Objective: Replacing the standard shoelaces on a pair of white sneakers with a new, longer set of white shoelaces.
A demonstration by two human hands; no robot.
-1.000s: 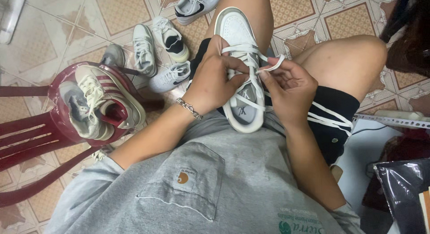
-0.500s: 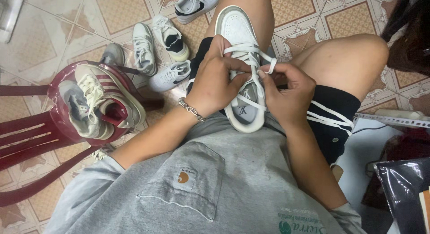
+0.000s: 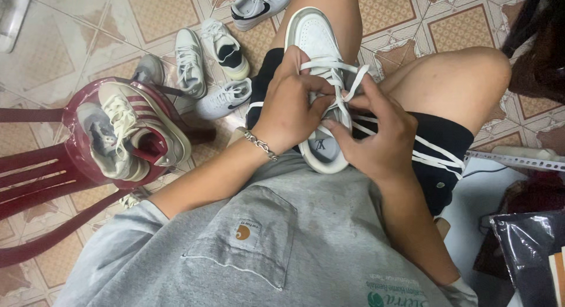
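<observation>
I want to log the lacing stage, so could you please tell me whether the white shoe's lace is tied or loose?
Loose: the lace ends are pinched between both hands' fingers, no bow visible.

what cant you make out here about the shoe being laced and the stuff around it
Head view, the only one:
- White sneaker on the lap: its middle eyelets and tongue are hidden by the left hand and right hand.
- White lace: its ends vanish under the fingers.
- Sneaker at the top: cut off by the frame edge.
- Shoes in the red bowl: they overlap, so the count is unclear.
</observation>
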